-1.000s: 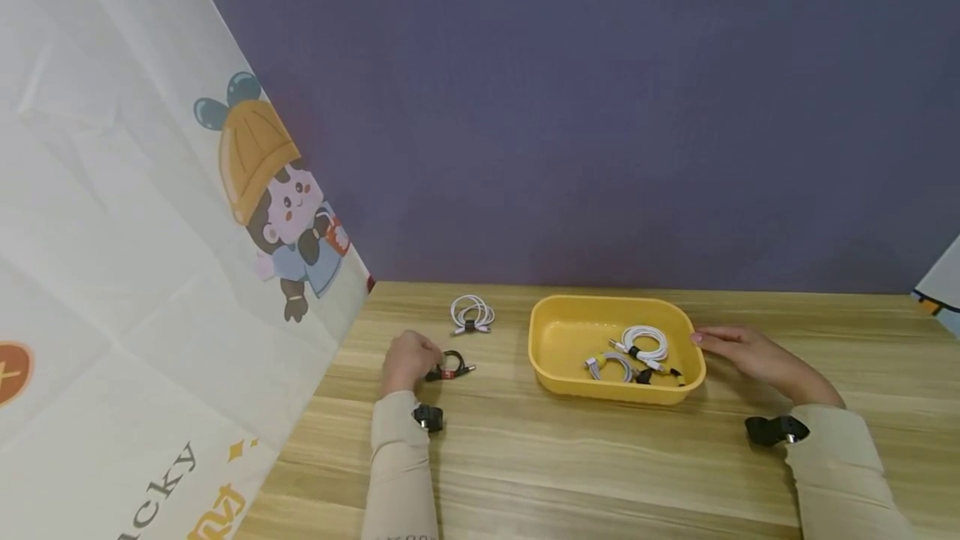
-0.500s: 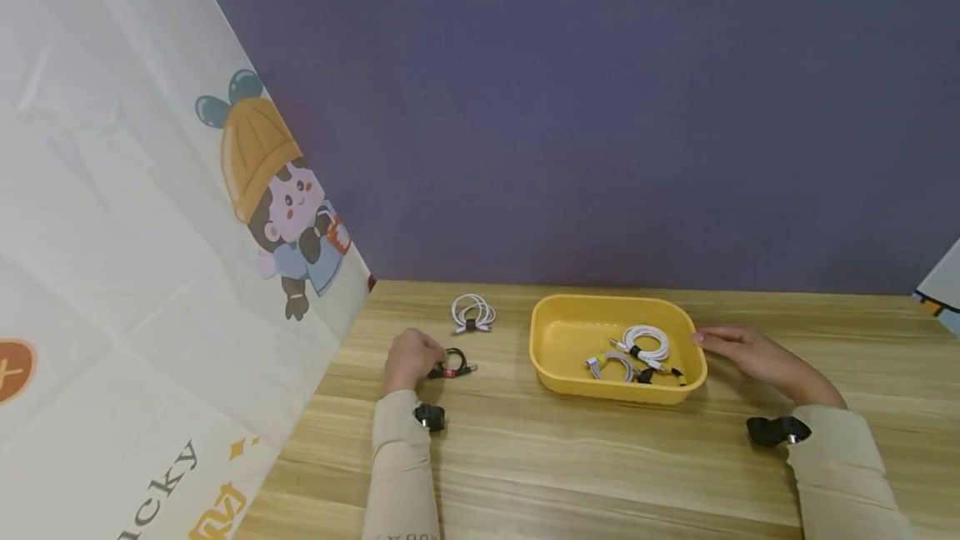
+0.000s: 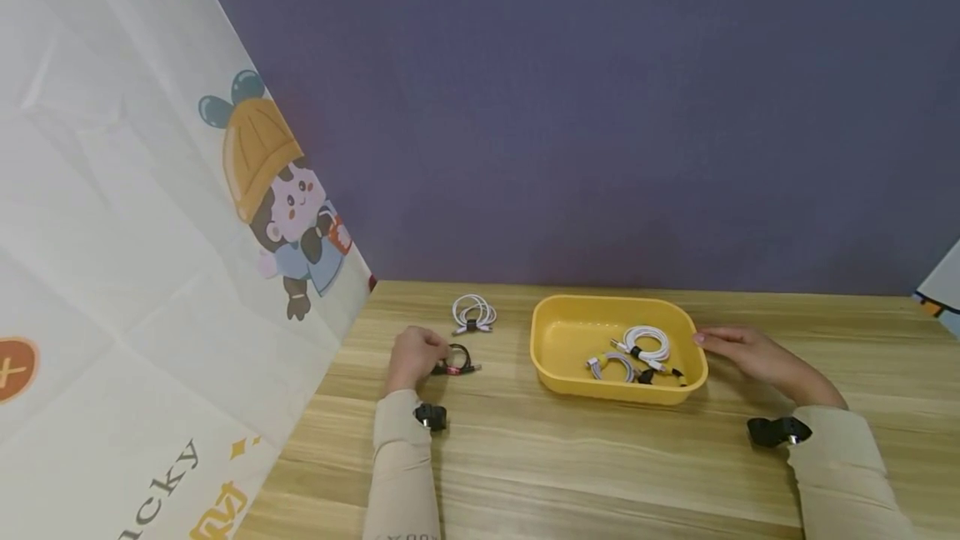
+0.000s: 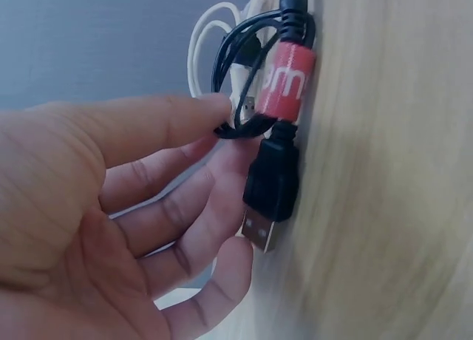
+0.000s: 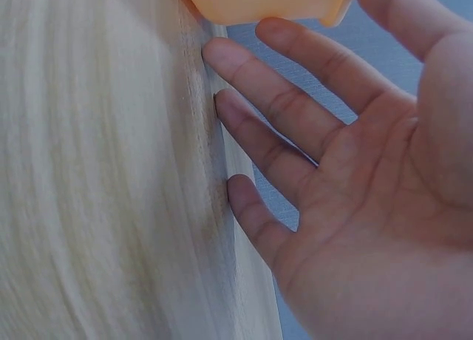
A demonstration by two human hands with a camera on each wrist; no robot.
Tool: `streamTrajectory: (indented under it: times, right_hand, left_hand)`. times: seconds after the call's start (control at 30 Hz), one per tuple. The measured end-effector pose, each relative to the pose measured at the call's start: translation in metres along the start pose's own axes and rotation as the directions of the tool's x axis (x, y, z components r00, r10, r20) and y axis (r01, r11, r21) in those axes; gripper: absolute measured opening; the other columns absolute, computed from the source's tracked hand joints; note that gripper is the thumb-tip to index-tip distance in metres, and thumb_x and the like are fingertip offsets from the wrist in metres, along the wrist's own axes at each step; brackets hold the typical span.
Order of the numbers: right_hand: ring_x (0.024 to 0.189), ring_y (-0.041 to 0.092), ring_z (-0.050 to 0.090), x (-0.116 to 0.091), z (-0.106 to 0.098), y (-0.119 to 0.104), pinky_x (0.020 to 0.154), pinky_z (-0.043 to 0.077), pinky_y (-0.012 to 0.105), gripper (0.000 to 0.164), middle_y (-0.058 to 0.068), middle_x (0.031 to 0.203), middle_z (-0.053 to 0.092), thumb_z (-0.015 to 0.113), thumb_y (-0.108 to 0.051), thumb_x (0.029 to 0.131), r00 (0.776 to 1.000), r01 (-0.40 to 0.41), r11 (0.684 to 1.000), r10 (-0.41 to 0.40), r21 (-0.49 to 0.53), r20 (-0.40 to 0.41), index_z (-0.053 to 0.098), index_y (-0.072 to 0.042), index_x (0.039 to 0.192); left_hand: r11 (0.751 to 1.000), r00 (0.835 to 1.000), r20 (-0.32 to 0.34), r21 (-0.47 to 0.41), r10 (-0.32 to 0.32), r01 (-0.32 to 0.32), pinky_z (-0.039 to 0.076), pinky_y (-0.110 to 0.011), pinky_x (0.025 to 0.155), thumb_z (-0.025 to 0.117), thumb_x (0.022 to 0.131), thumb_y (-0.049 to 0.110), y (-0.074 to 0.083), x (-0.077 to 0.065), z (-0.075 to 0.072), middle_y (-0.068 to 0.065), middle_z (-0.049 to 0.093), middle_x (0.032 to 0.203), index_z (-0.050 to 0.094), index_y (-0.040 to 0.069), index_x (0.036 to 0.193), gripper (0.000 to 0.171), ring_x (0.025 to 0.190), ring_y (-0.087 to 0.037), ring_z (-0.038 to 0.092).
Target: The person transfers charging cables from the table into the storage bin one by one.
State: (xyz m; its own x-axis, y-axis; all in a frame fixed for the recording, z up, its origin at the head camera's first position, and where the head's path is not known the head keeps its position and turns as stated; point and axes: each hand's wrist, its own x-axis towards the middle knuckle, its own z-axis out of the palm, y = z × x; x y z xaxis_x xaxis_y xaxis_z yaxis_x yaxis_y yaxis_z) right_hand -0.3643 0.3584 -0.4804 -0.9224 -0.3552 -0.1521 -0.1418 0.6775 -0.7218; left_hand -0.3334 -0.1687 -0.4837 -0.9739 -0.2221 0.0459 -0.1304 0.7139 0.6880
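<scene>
- From my remote place, I take the yellow bin [image 3: 607, 392] as landmark; it stands upright on the wood-grain surface [image 3: 585, 457].
- The left hand [image 3: 412, 357] is to the left of the bin, well apart from it; its fingers pinch the coil of a black cable [image 3: 467, 369].
- This cable, also left of the bin, has a red label [image 4: 284, 81] and a metal-tipped plug [image 4: 273, 177]; I cannot tell if it is lifted or rests on the surface.
- A loose white cable [image 3: 484, 327], coiled with a dark band, lies left of the bin, beyond the black cable.
- The right hand [image 3: 753, 354] is at the right end of the bin, touching it; its fingers are rather straight and spread.
- Inside the bin, in its right half, I see a white coil [image 3: 658, 354], a greyish coil [image 3: 595, 367] and a small black piece [image 3: 645, 377].
- Behind the bin rises a dark blue wall [image 3: 600, 107].
</scene>
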Motion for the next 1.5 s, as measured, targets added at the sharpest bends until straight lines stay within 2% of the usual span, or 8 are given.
streamTrajectory:
  times: [0.2,0.4,0.6,0.8,1.0,1.1,1.33,1.5]
  right_hand:
    - [0.143,0.061,0.028,0.0,0.0,0.0,0.104,0.043,0.073,0.073,0.034,0.157,0.035,0.045,-0.053,0.107,1.0,-0.016,1.0,0.016,0.005,0.012,0.042,0.005,0.152]
    - [0.143,0.061,0.029,0.0,0.0,0.0,0.104,0.042,0.074,0.072,0.035,0.156,0.037,0.044,-0.052,0.107,1.0,-0.001,1.0,0.001,-0.001,0.0,0.043,0.006,0.151]
    - [0.143,0.062,0.028,0.0,0.0,0.0,0.103,0.042,0.074,0.071,0.035,0.156,0.036,0.044,-0.051,0.108,1.0,0.007,1.0,-0.007,0.003,0.001,0.043,0.006,0.152]
    - [0.143,0.061,0.029,0.001,0.001,0.001,0.104,0.042,0.074,0.072,0.035,0.155,0.038,0.046,-0.051,0.107,1.0,0.006,1.0,-0.005,0.004,-0.014,0.044,0.006,0.15]
    - [0.143,0.061,0.029,0.001,0.001,0.003,0.103,0.043,0.074,0.072,0.035,0.156,0.037,0.045,-0.051,0.107,1.0,0.006,1.0,-0.006,0.012,-0.007,0.044,0.006,0.151]
    - [0.143,0.061,0.029,0.002,0.001,0.003,0.103,0.043,0.073,0.072,0.035,0.156,0.037,0.045,-0.051,0.107,1.0,0.006,1.0,-0.006,0.01,-0.001,0.043,0.006,0.151]
    - [0.143,0.061,0.028,0.001,0.001,0.002,0.104,0.04,0.075,0.072,0.035,0.156,0.037,0.046,-0.051,0.107,1.0,0.011,1.0,-0.011,0.007,-0.011,0.044,0.006,0.151]
    - [0.143,0.061,0.028,0.002,0.002,0.004,0.104,0.041,0.075,0.072,0.035,0.156,0.037,0.045,-0.051,0.107,1.0,0.012,1.0,-0.012,0.0,-0.015,0.043,0.006,0.151]
  left_hand:
    - [0.999,0.998,0.059,-0.039,0.03,-0.028,0.053,-0.031,0.072,0.08,0.085,0.012,0.002,0.0,0.0,-0.006,0.078,0.093,0.081,0.009,0.091,0.006,0.081,-0.017,0.065]
    - [0.998,0.986,0.156,-0.028,0.066,-0.063,0.054,-0.029,0.068,0.077,0.087,0.01,0.001,-0.001,0.0,-0.006,0.078,0.091,0.081,0.007,0.098,0.012,0.072,-0.013,0.065]
    - [0.997,0.975,0.209,-0.013,0.073,-0.072,0.052,-0.025,0.064,0.075,0.089,0.01,0.001,-0.001,0.001,-0.005,0.077,0.088,0.08,0.006,0.1,0.014,0.069,-0.013,0.065]
    - [0.993,0.967,0.227,-0.037,0.115,-0.109,0.05,-0.024,0.059,0.072,0.093,0.012,0.004,-0.002,-0.001,-0.003,0.077,0.087,0.081,0.008,0.099,0.012,0.068,-0.014,0.064]
    - [0.983,0.955,0.237,-0.096,0.176,-0.157,0.053,-0.024,0.063,0.074,0.092,0.01,0.005,-0.001,0.002,-0.007,0.078,0.091,0.08,0.006,0.1,0.011,0.072,-0.012,0.066]
    - [0.979,0.953,0.242,-0.136,0.18,-0.15,0.055,-0.024,0.067,0.073,0.093,0.01,0.006,-0.001,0.003,-0.009,0.078,0.097,0.08,0.004,0.102,0.013,0.075,-0.011,0.068]
    - [0.964,0.959,0.232,-0.244,0.164,-0.105,0.055,-0.025,0.065,0.071,0.094,0.01,0.01,0.001,0.006,-0.006,0.073,0.084,0.079,0.003,0.101,0.012,0.07,-0.012,0.063]
    - [0.949,0.962,0.226,-0.304,0.155,-0.082,0.056,-0.025,0.067,0.072,0.093,0.01,0.012,0.001,0.007,-0.006,0.073,0.087,0.078,0.003,0.101,0.012,0.072,-0.013,0.065]
